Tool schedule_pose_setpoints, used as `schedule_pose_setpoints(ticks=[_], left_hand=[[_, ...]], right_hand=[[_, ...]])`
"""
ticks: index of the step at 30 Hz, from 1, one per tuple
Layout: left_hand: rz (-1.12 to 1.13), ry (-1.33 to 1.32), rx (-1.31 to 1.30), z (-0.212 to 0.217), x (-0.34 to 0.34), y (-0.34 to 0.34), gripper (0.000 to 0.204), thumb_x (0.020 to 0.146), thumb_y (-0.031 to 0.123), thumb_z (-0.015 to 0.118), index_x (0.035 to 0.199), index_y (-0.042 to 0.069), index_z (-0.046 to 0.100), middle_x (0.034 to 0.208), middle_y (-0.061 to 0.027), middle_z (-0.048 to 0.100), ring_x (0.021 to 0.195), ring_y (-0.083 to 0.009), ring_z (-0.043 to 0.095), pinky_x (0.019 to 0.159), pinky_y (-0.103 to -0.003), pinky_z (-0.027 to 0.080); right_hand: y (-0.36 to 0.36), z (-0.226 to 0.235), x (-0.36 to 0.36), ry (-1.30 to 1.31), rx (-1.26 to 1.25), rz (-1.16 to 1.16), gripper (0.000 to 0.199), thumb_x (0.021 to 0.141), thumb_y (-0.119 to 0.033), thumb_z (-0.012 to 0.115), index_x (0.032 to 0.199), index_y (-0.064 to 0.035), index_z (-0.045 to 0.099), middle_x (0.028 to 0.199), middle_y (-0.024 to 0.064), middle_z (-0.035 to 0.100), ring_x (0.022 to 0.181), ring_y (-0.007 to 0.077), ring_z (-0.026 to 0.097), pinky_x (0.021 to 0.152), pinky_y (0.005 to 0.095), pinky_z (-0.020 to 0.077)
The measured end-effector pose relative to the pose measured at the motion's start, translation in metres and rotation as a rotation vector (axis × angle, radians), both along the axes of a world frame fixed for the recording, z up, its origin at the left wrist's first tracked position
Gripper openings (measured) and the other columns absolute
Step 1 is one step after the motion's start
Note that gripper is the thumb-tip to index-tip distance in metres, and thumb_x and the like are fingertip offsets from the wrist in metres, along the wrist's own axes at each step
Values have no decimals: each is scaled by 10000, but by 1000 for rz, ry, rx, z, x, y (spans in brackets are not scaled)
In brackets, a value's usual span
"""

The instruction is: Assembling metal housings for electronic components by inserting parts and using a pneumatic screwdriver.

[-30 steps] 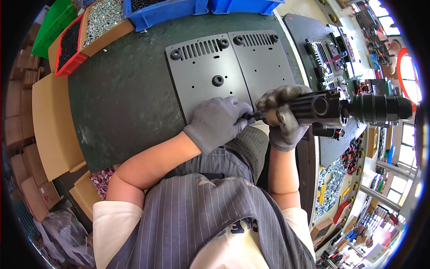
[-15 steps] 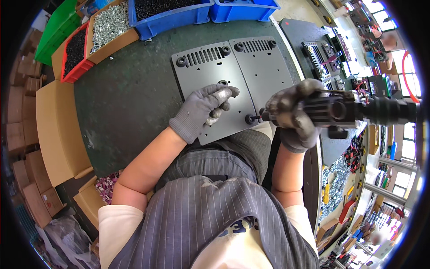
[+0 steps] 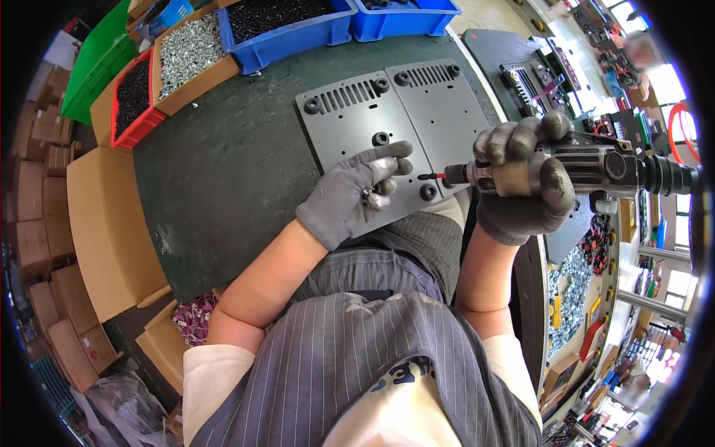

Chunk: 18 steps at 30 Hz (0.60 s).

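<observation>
My right hand (image 3: pixel 525 179), in a dark grey glove, is wrapped round a power screwdriver (image 3: pixel 596 167). Its thin, red-collared bit points left, above the near part of two grey metal plates and apart from the black round foot (image 3: pixel 427 192) at the near edge. My gloved left hand (image 3: pixel 354 186) hovers over the left plate (image 3: pixel 350 119), fingers curled inward; a small dark, shiny bit shows among them, too small to name. Another black foot (image 3: pixel 380 139) lies just beyond its fingertips. The right plate (image 3: pixel 439 104) sits alongside, with slots and black feet at its far end.
At the far left stand a red bin of black parts (image 3: pixel 134 100), a cardboard box of silver screws (image 3: pixel 190 48) and a blue bin (image 3: pixel 294 41). A second blue bin (image 3: pixel 406 21) is beside them. Another bench with metal assemblies (image 3: pixel 525 86) lies to the right.
The screwdriver's bit has come away from the near black foot, and my right hand has tilted the tool up. My left hand stays curled over the plate. The whole view has shifted slightly.
</observation>
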<state>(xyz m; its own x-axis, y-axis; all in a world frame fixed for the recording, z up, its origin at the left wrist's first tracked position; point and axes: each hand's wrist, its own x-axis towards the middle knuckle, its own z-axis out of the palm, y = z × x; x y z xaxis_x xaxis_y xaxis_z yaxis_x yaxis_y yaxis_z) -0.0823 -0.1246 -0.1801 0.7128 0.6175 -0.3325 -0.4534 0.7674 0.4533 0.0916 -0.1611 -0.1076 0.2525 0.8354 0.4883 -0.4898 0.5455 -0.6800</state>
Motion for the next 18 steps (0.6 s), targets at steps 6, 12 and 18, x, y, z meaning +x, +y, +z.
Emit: schedule_pose_setpoints(ticks=[6, 12, 18], left_hand=[[-41, 15, -1, -5, -7, -12, 285, 922, 215, 504, 1018, -44, 572, 748, -42, 537, 513, -45, 425, 380, -153, 326], [-70, 291, 82, 3, -1, -21, 477, 919, 426, 462, 709, 9, 557, 486, -11, 417, 360, -56, 316, 316, -189, 239], [-77, 250, 62, 6, 2, -23, 469, 923, 417, 459, 685, 23, 550, 494, -14, 438, 363, -66, 352, 322, -203, 253]], right_hand=[[3, 4, -9, -30, 77, 45, 422, 761, -253, 537, 1132, -79, 435, 780, 61, 489, 660, 187, 473, 620, 342, 366], [3, 3, -14, 14, 112, 146, 416, 756, -175, 586, 1128, -93, 419, 767, 98, 516, 640, 239, 534, 625, 398, 448], [-2, 2, -20, 18, 80, 99, 416, 739, -145, 625, 1103, -97, 430, 731, 92, 519, 608, 238, 539, 608, 399, 467]])
